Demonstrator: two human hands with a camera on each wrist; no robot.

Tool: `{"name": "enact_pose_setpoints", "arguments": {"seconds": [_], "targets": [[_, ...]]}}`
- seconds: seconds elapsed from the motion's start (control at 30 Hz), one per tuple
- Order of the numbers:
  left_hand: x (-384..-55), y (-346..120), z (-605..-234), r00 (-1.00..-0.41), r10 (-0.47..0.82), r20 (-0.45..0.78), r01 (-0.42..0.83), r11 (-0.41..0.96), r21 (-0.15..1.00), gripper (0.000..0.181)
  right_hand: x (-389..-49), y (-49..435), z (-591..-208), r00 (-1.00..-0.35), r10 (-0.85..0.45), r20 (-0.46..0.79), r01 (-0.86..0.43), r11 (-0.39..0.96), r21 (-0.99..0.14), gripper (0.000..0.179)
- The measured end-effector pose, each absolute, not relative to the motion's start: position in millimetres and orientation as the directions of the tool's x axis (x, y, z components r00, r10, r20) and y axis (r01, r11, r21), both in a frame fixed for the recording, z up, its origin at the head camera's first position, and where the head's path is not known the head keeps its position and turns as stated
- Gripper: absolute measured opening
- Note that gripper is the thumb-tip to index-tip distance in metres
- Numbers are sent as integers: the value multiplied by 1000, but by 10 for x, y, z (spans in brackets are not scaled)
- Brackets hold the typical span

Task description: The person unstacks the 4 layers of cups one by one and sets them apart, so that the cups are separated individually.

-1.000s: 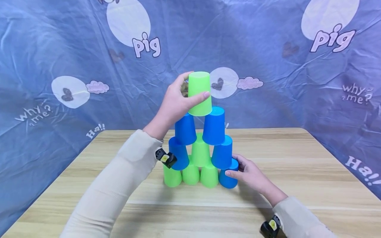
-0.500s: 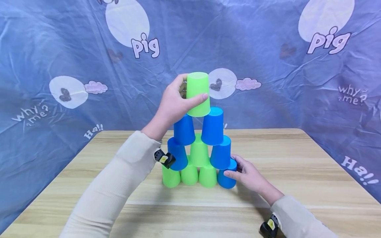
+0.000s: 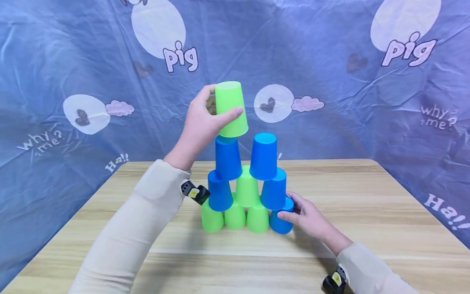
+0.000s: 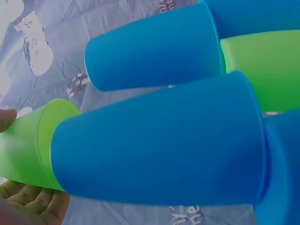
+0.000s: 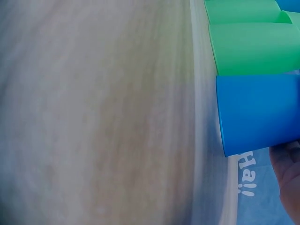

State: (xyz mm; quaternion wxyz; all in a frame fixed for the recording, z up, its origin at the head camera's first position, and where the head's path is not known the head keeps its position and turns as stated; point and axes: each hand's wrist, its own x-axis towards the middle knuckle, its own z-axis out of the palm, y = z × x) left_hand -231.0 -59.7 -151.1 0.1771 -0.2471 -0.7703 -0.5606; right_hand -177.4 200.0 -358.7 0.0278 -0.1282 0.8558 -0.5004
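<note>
Lime-green plastic cup (image 3: 227,99), mouth down, is up near twelve o'clock of the head view, leaning so its rim swings toward five. Blue printed backdrop cloth (image 3: 315,139) hangs behind, easy enough to read: "pig" (image 3: 180,57) at eleven and another at two, "why me?" (image 3: 40,141) at nine and again at three, "Ha!!" (image 3: 446,211) between three and four, with a smaller one just below nine.

The left hand (image 3: 200,118) reaches up from between seven and eight and grasps that cup, thumb across its near face, fingers round the far side. The right hand (image 3: 307,215), coming in between four and five, has thumb and fingers about the bottom-corner blue cup (image 3: 281,225).

Directly below the raised cup is the upper-left blue cup (image 3: 228,159); I can't tell whether they touch. Its neighbour, the upper-right blue cup (image 3: 263,159), stands apart toward four. Under this pair come a blue, a green (image 3: 247,190) and a blue cup, then three green cups (image 3: 235,219) and the gripped one on the wood-grain table (image 3: 330,188). A black wrist camera (image 3: 195,192) partly covers the stack's left edge.
</note>
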Motion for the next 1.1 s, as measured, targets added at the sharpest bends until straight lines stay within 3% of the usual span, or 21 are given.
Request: {"name": "enact_pose_setpoints", "arguments": {"seconds": [0.63, 1.1], "targets": [[-2362, -1020, -1472, -800, 1, 600, 548, 410, 730, 56, -1768, 2015, -3602, -965, -249, 86, -199, 478, -855, 64], [-2600, -1466, -1712, -805, -149, 574, 453, 470, 757, 59, -1768, 2009, -3596, -963, -254, 89, -204, 470, -859, 64]]}}
